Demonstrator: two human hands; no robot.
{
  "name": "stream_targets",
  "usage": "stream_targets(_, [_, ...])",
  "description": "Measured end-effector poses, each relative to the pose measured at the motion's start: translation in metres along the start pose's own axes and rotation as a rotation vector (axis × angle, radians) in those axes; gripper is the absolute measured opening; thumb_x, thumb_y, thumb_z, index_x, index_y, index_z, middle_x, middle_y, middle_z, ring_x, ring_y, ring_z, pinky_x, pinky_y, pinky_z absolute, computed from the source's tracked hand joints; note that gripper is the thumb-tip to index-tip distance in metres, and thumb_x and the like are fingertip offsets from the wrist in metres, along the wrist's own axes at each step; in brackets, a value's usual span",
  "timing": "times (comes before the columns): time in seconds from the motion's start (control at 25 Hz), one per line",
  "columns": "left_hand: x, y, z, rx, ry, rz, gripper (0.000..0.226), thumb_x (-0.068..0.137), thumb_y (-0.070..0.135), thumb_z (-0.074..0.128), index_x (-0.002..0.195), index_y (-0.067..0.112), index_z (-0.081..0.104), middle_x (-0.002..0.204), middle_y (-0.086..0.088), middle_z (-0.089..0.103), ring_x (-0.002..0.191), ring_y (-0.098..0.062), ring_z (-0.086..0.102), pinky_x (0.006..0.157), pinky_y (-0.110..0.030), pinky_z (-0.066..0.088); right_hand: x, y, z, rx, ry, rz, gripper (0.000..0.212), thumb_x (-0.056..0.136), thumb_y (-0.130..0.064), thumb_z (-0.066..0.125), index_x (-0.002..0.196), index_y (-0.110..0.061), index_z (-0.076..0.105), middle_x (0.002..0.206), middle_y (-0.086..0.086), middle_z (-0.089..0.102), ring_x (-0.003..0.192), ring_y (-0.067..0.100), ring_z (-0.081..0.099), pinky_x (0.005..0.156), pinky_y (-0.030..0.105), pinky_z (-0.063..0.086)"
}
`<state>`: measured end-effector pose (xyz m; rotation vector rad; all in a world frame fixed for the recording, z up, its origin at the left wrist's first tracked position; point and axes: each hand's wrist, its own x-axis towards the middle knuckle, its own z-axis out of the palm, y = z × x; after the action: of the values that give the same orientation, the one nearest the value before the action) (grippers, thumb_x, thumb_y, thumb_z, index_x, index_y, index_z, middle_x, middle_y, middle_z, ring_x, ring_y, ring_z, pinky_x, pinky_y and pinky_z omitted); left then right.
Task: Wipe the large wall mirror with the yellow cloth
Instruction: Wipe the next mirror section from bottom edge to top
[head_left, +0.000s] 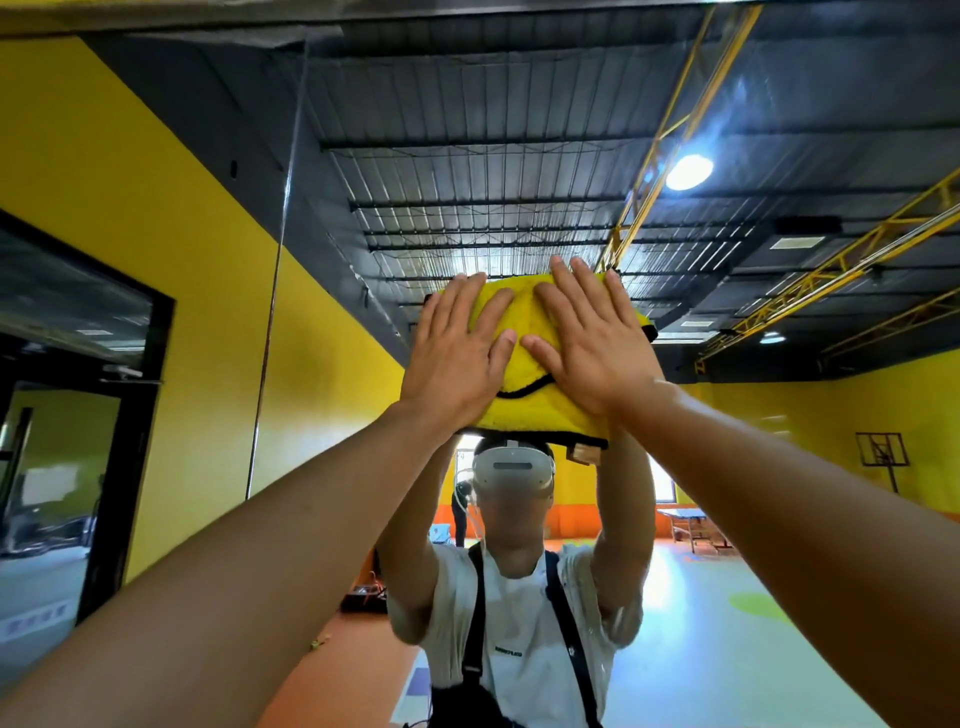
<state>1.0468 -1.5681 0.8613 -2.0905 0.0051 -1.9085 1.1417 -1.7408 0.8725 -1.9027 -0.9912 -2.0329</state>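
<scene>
Both bare forearms reach up and forward from the lower corners, the left from the bottom left and the right from the bottom right. They meet at the middle of the view. The left hand (457, 358) lies flat on the cloth (540, 415), fingers straight and slightly spread, thumb pointing inward. The right hand (592, 343) lies just beside it in the same way, palm flat, fingers straight and pointing up, its thumb nearly touching the left thumb. Neither hand curls round anything; both press the cloth with open palms.

The cloth is yellow and fluffy with a dark edge, folded into a thick pad. It sits under both palms against the mirror (519, 182), above head height.

The mirror fills most of the view, with a thin vertical seam (280, 260) to the left of the hands. Just below the cloth it shows the person's reflection: a white headset (511, 467), a white shirt with dark straps, arms raised to the cloth. Farther back in the glass are a green and orange floor, yellow walls, a table (696, 525), a hoop stand (883, 452), a dark ribbed ceiling with yellow trusses and a bright lamp (688, 171). A dark-framed doorway (104, 389) stands at the far left
</scene>
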Motion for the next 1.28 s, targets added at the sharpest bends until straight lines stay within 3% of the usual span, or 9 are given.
stream_targets(0.08, [-0.004,-0.001,0.008,-0.007,-0.022,0.002,0.052,0.108,0.048,0.021,0.159,0.038,0.017,0.17,0.002,0.006,0.156,-0.017,-0.004,0.127,-0.044,0.001,-0.004,0.001,0.006,-0.015,0.051,-0.002,0.069,0.104,-0.061,0.019,0.162,-0.023,0.022,0.171,0.005,0.013,0.158,0.025,0.007,0.128,0.049,0.003])
stream_targets(0.16, [-0.008,0.0,0.012,0.01,-0.016,-0.007,0.052,0.108,0.049,0.018,0.16,0.04,0.012,0.17,0.004,0.001,0.156,-0.016,-0.008,0.127,-0.046,0.001,-0.008,-0.001,0.012,-0.026,0.08,0.003,0.066,0.106,-0.058,0.02,0.163,-0.027,0.018,0.172,0.004,0.011,0.159,0.024,0.005,0.128,0.049,0.002])
stream_targets(0.68, [-0.067,0.012,0.017,0.043,0.003,-0.041,0.053,0.108,0.046,0.022,0.16,0.036,0.017,0.17,0.0,0.007,0.157,-0.022,-0.001,0.125,-0.051,0.009,-0.061,-0.017,0.017,0.016,0.097,-0.04,0.062,0.108,-0.053,0.025,0.163,-0.025,0.021,0.172,0.004,0.01,0.159,0.024,0.004,0.127,0.051,0.008])
stream_targets(1.04, [-0.129,0.031,0.018,0.047,-0.019,-0.056,0.054,0.108,0.045,0.023,0.16,0.033,0.018,0.17,-0.003,0.007,0.157,-0.025,0.0,0.125,-0.052,0.01,-0.121,-0.038,0.023,0.076,0.179,-0.063,0.058,0.108,-0.047,0.038,0.16,-0.021,0.033,0.168,0.008,0.024,0.157,0.029,0.018,0.124,0.055,0.019])
stream_targets(1.28, [-0.177,0.042,0.017,0.052,-0.057,-0.04,0.054,0.108,0.044,0.024,0.16,0.032,0.019,0.169,-0.005,0.008,0.156,-0.027,0.002,0.125,-0.052,0.01,-0.172,-0.056,0.018,0.09,0.121,-0.065,0.057,0.109,-0.045,0.037,0.16,-0.02,0.031,0.168,0.01,0.021,0.157,0.03,0.015,0.124,0.056,0.02])
